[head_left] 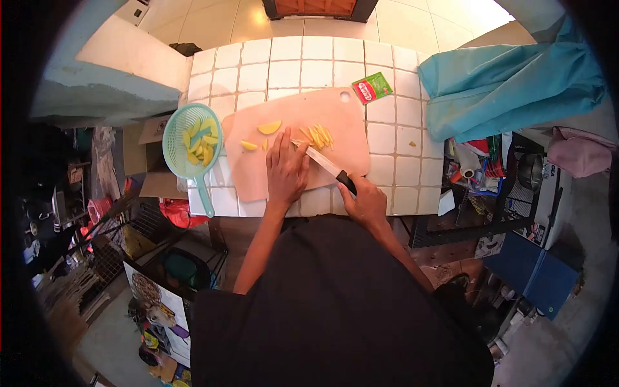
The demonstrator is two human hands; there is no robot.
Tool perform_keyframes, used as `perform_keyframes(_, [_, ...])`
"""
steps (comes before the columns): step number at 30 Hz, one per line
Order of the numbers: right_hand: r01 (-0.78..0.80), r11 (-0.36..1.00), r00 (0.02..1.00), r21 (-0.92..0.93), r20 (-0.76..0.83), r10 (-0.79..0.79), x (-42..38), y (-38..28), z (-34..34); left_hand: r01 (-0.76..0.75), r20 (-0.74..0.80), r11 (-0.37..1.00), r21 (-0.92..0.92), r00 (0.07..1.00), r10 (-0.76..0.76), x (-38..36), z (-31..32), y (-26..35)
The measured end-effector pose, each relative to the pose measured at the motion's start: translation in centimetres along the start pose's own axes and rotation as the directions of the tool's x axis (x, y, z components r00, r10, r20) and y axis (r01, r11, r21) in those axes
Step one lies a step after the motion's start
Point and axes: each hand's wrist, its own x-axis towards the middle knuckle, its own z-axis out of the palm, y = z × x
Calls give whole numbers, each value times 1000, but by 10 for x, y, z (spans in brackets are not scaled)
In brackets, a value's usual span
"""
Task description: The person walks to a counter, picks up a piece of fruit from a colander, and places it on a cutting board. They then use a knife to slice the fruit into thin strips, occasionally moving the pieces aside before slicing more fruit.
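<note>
My right hand (367, 201) is closed round the black handle of a knife (324, 162). Its blade slants up and left, the tip beside the fingers of my left hand (287, 169). Those fingers are pressed together and down on the pink cutting board (255, 184); whatever they pin is hidden beneath them. Thin yellow strips (318, 137) lie in a small pile just right of the blade tip. Left of my left hand are a pale yellow wedge (269, 128), a smaller wedge (248, 146) and a little piece (264, 146), all looking like peeled fruit or vegetable.
A light green strainer (204, 193) with several yellow wedges (205, 138) stands at the board's left. Beyond the board's upper right corner lies a green and red packet (373, 88). Teal cloth (509, 84) covers the right side of the white tiled counter (403, 187).
</note>
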Motion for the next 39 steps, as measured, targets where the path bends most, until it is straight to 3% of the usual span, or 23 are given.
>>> perform_keyframes(5, [-62, 996, 997, 63, 43, 59, 1, -6, -8, 14, -26, 1000, -1, 1000, -14, 5, -6, 5])
perform_keyframes(7, [-113, 989, 991, 93, 86, 105, 3, -5, -8, 71, -125, 990, -123, 988, -87, 1, -2, 1])
perform_keyframes(9, [-239, 923, 967, 303, 161, 198, 3, 0, -4, 100, -143, 984, -145, 982, -121, -1, 1, -3])
perform_keyframes(12, [-250, 920, 950, 303, 260, 173, 6, 1, -4, 140, -160, 977, -161, 973, -166, -3, 0, -2])
perform_keyframes(19, [-149, 915, 943, 375, 332, 17, 10, 1, 12, 151, -159, 977, -152, 972, -175, -5, 6, -9])
perform_keyframes(29, [-151, 917, 941, 369, 338, 19, 6, -4, 15, 139, -158, 975, -173, 973, -166, -7, 7, -11])
perform_keyframes(39, [-89, 975, 938, 205, 346, 13, 7, -7, 16, 120, -175, 976, -180, 973, -152, -7, 9, -12])
